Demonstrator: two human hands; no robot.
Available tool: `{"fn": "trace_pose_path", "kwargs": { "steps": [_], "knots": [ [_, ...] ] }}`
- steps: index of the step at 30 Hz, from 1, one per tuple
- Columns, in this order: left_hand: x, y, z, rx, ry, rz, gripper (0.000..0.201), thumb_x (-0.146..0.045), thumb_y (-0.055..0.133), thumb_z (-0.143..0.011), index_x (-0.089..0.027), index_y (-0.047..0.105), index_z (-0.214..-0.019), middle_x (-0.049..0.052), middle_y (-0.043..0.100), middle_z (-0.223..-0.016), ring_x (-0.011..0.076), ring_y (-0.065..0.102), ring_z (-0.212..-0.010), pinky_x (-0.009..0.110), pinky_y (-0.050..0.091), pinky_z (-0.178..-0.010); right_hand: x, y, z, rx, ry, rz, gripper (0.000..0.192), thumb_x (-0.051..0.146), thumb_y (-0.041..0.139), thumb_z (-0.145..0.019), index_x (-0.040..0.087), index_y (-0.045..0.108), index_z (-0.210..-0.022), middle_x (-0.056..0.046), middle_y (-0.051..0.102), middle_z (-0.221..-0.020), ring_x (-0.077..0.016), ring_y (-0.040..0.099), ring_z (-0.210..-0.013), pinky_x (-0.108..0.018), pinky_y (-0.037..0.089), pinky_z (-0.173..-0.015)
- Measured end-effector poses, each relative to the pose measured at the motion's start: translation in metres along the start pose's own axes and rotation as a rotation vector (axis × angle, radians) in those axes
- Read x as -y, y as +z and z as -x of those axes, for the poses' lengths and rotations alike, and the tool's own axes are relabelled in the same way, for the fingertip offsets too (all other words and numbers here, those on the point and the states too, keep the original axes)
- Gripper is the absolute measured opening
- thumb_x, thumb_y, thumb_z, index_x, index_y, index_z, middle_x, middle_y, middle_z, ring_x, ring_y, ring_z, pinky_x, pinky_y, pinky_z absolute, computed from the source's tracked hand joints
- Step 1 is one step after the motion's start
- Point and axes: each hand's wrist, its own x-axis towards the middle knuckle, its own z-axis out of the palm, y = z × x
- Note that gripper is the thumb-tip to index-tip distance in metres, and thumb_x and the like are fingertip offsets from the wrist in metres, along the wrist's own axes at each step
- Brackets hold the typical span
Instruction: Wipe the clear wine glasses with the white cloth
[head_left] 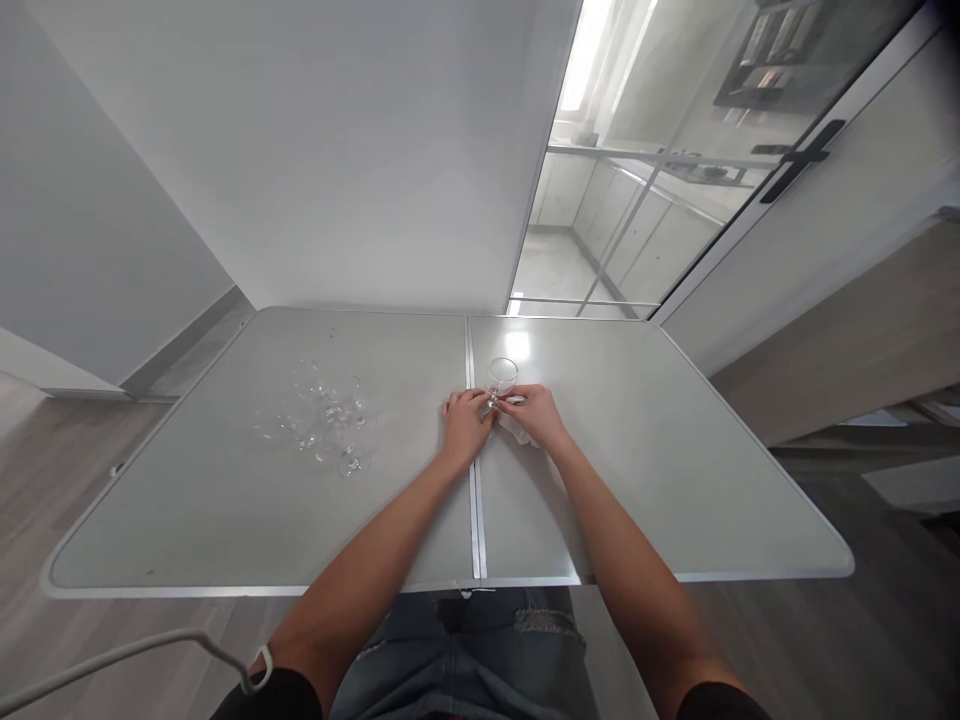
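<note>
From the head view, the person stands at a grey folding table (637, 480) that has a metal seam down the middle. Both forearms reach forward and the hands meet near the seam, at the far half of the table.

The left hand (465, 420) has its fingers curled together around the lower part of a small stemmed glass (501, 378), near the stem or the foot; I cannot tell which exactly, because the fingers cover it. The right hand (536, 412) is pinching the glass from the other side, and under this hand lies something white, maybe a cloth (519, 430) or a tissue. The glass stands upright, just right of the seam, with its bowl free above the fingers.

To the left, well apart from the hands, a group of clear glasses (322, 420) stands close together on the table.

In my judgement, to handle this glass well one hand should keep the foot steady while the other works softly, because the stem is thin and can snap if it is twisted.

The glass is transparent, smooth and round, and it shines a little from the light. The table surface is matte and flat with rounded corners. The white piece looks soft and crumpled.
</note>
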Motion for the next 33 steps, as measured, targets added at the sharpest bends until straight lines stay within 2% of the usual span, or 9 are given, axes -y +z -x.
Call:
{"fn": "trace_pose_path", "kwargs": {
  "steps": [5, 10, 16, 19, 21, 23, 26, 29, 33],
  "knots": [
    [0.001, 0.002, 0.001, 0.002, -0.001, -0.019, 0.026, -0.03, 0.067, -0.087, -0.028, 0.071, -0.112, 0.006, 0.067, -0.126, 0.0264, 0.053, -0.113, 0.043, 0.037, -0.097, 0.0, -0.037, 0.003, 0.197, 0.129, -0.094, 0.033, 0.049, 0.068, -0.08, 0.017, 0.078, -0.083, -0.006, 0.076, -0.084, -0.0175, 0.065, -0.073, -0.025, 0.05, -0.066],
    [0.005, 0.007, 0.002, -0.057, 0.019, 0.063, 0.039, -0.024, 0.073, -0.079, -0.022, 0.067, -0.118, 0.012, 0.065, -0.12, 0.0297, 0.053, -0.11, 0.046, 0.039, -0.097, 0.011, -0.057, 0.015, 0.446, 0.151, -0.502, 0.063, 0.072, 0.053, -0.084, 0.015, 0.075, -0.099, -0.009, 0.071, -0.083, -0.015, 0.056, -0.058, -0.027, 0.046, -0.053],
    [-0.001, -0.027, 0.023, -0.12, -0.032, 0.228, 0.034, -0.008, 0.066, -0.071, -0.018, 0.07, -0.103, 0.011, 0.065, -0.109, 0.0285, 0.057, -0.108, 0.044, 0.045, -0.099, 0.011, -0.031, 0.027, 0.338, 0.031, -0.645, 0.08, 0.095, 0.048, -0.065, 0.018, 0.07, -0.07, -0.007, 0.061, -0.07, -0.0172, 0.053, -0.058, -0.032, 0.046, -0.055],
    [-0.016, -0.059, 0.047, -0.026, -0.063, 0.449, 0.027, -0.005, 0.048, -0.079, -0.02, 0.071, -0.079, 0.005, 0.069, -0.085, 0.0214, 0.064, -0.087, 0.037, 0.049, -0.088, 0.019, -0.012, 0.033, 0.336, 0.03, -0.641, 0.081, 0.092, 0.05, -0.069, 0.016, 0.073, -0.082, -0.006, 0.06, -0.068, -0.0165, 0.052, -0.057, -0.03, 0.044, -0.054],
    [-0.025, -0.075, 0.066, -0.011, -0.105, 0.638, 0.029, -0.011, 0.044, -0.085, -0.021, 0.071, -0.089, 0.004, 0.071, -0.088, 0.0196, 0.066, -0.084, 0.033, 0.051, -0.082, 0.027, 0.002, 0.036, 0.35, 0.009, -0.665, 0.076, 0.085, 0.053, -0.075, 0.015, 0.075, -0.09, -0.006, 0.062, -0.07, -0.0159, 0.054, -0.06, -0.028, 0.045, -0.056],
    [-0.03, -0.086, 0.084, 0.032, -0.124, 0.728, 0.024, -0.023, 0.052, -0.089, -0.021, 0.068, -0.107, 0.005, 0.071, -0.1, 0.0202, 0.066, -0.091, 0.032, 0.051, -0.083, 0.036, 0.015, 0.04, 0.362, -0.014, -0.681, 0.072, 0.081, 0.055, -0.078, 0.014, 0.076, -0.093, -0.005, 0.064, -0.072, -0.0154, 0.055, -0.063, -0.026, 0.045, -0.059],
    [-0.03, -0.094, 0.101, 0.042, -0.192, 0.667, 0.023, -0.037, 0.067, -0.083, -0.019, 0.067, -0.098, 0.003, 0.069, -0.089, 0.0176, 0.062, -0.08, 0.027, 0.049, -0.075, 0.044, 0.026, 0.042, 0.381, -0.026, -0.674, 0.07, 0.078, 0.054, -0.081, 0.014, 0.076, -0.099, -0.003, 0.063, -0.072, -0.0133, 0.053, -0.061, -0.023, 0.043, -0.057],
    [-0.024, -0.104, 0.109, 0.039, -0.211, 0.624, 0.023, -0.042, 0.064, -0.086, -0.018, 0.066, -0.086, 0.0, 0.062, -0.075, 0.0138, 0.055, -0.068, 0.023, 0.044, -0.065, 0.046, 0.025, 0.044, 0.486, -0.041, -0.702, 0.068, 0.074, 0.06, -0.08, 0.014, 0.073, -0.11, -0.003, 0.065, -0.078, -0.0123, 0.055, -0.064, -0.021, 0.043, -0.057],
    [-0.022, -0.123, 0.114, 0.086, -0.248, 0.653, 0.024, -0.041, 0.061, -0.087, -0.02, 0.068, -0.096, 0.0, 0.064, -0.079, 0.0115, 0.051, -0.057, 0.022, 0.04, -0.052, 0.048, 0.019, 0.049, 0.801, -0.062, -0.691, 0.062, 0.061, 0.081, -0.066, 0.015, 0.07, -0.106, -0.002, 0.068, -0.085, -0.0144, 0.059, -0.071, -0.021, 0.046, -0.061]
  ]
}}
